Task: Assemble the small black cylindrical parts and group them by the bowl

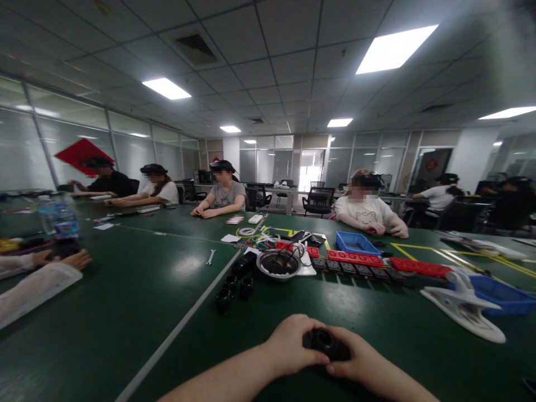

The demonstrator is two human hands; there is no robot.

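Note:
A small black part [325,341] with a round opening on top is held between my two hands, low over the green table [180,357]. My left hand [292,345] wraps round its left side, thumb along the near edge. On its right side, my right hand [355,353] closes round it, and the two thumbs nearly meet in front. Several black round parts [224,300] stand together on the table, ahead and to the left of my hands.
Beyond my hands lie a metal bowl [278,264], red strips [354,257], blue trays [358,243] and a white clamp-like object [464,310]. Two wrenches [211,257] lie further left. A person's hands [69,258] are at far left; other people sit across.

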